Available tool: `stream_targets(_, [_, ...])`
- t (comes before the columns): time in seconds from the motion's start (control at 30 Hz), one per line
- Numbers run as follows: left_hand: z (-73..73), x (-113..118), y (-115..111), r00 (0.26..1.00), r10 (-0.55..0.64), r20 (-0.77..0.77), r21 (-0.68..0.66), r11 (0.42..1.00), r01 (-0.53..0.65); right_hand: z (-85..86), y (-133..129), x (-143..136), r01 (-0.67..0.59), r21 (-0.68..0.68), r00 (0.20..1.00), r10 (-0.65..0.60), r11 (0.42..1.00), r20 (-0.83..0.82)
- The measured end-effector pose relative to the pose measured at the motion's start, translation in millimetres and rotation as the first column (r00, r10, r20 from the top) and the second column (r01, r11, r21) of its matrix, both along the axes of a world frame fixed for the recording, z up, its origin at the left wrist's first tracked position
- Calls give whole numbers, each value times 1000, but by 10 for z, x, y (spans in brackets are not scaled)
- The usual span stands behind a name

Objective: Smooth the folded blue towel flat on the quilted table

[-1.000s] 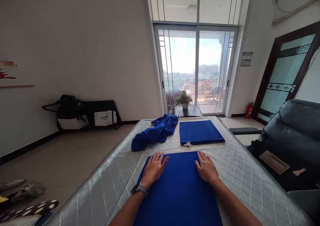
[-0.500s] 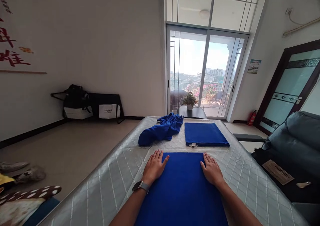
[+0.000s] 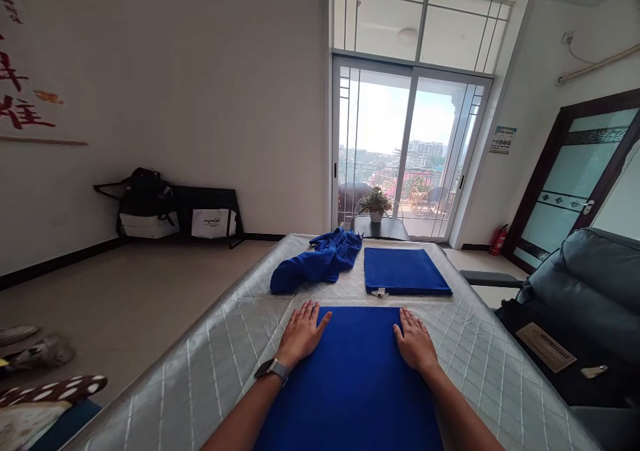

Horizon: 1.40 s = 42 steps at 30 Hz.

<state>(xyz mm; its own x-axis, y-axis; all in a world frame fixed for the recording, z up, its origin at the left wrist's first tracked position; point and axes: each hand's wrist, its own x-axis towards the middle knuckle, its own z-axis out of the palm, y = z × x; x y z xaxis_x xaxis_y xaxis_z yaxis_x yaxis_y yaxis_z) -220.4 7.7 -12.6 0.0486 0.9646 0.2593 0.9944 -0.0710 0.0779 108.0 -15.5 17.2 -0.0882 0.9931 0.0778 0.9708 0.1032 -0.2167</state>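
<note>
A smooth blue cloth lies flat in front of me on a silver quilted mattress; its near end runs out of view. My left hand rests open on its far left corner, fingers stretched forward, thumb on the cloth. On the far right corner my right hand lies flat and open too. Beyond them, a neatly folded blue cloth with a small white tag sits on the right. A crumpled blue cloth lies in a heap to the left of it.
A potted plant stands on a small dark table past the mattress. To the right is a dark leather armchair with a cardboard piece on it. By the left wall are a black backpack and a white bag.
The view has shifted a little, so the scene sits slightly left and lower. Both hands stay flat on the cloth's far corners, and the cloths look unchanged.
</note>
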Motion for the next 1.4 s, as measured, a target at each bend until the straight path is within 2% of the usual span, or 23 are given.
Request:
stream_targets(0.07, [31, 49, 16, 1000, 25, -3, 8, 1000, -25, -2, 0, 4, -4, 7, 1000, 4, 1000, -13])
stream_targets(0.13, [99, 226, -1, 1000, 26, 13, 58, 998, -27, -3, 3, 5, -7, 11, 1000, 7, 1000, -24])
stream_targets(0.17, [142, 372, -25, 999, -7, 31, 85, 996, 4, -4, 5, 5, -7, 13, 1000, 7, 1000, -27])
stream_targets(0.23, [230, 767, -101, 986, -148, 78, 124, 983, 138, -8, 9, 8, -5, 16, 1000, 5, 1000, -23])
stream_targets(0.3, [299, 1236, -191, 940, -322, 115, 114, 944, 309, -20, 11, 19, -8, 17, 1000, 8, 1000, -6])
stream_targets(0.37, [336, 1678, -260, 889, -437, 139, 137, 897, 419, -40, 8, 40, -37, 16, 999, 36, 999, 26])
stream_targets(0.43, [342, 2003, -286, 860, -482, 168, 157, 874, 460, -63, 3, 66, -73, 12, 996, 72, 997, 59])
stream_targets(0.53, [307, 2194, -255, 863, -463, 202, 139, 886, 443, -81, 3, 90, -88, 6, 993, 87, 996, 74])
stream_targets(0.63, [248, 2101, -198, 879, -435, 196, 80, 900, 428, -66, 13, 74, -79, -2, 996, 79, 997, 50])
stream_targets(0.73, [195, 1872, -163, 901, -404, 155, 37, 914, 404, -29, 21, 38, -42, -6, 999, 42, 999, 13])
stream_targets(0.93, [138, 1271, -169, 955, -284, 84, 12, 959, 284, 10, 11, 16, -8, -8, 1000, 7, 1000, -25])
stream_targets(1.23, [53, 178, -334, 993, -113, 24, -45, 992, 114, -30, 27, 35, -18, -3, 1000, 17, 1000, -13])
stream_targets(1.33, [-1, -53, -400, 996, -77, 45, -40, 996, 78, -31, 33, 34, -19, -15, 1000, 19, 1000, -5])
stream_targets(1.4, [-14, -121, -426, 995, -73, 62, -39, 996, 76, -33, 39, 35, -17, -21, 1000, 17, 1000, 4])
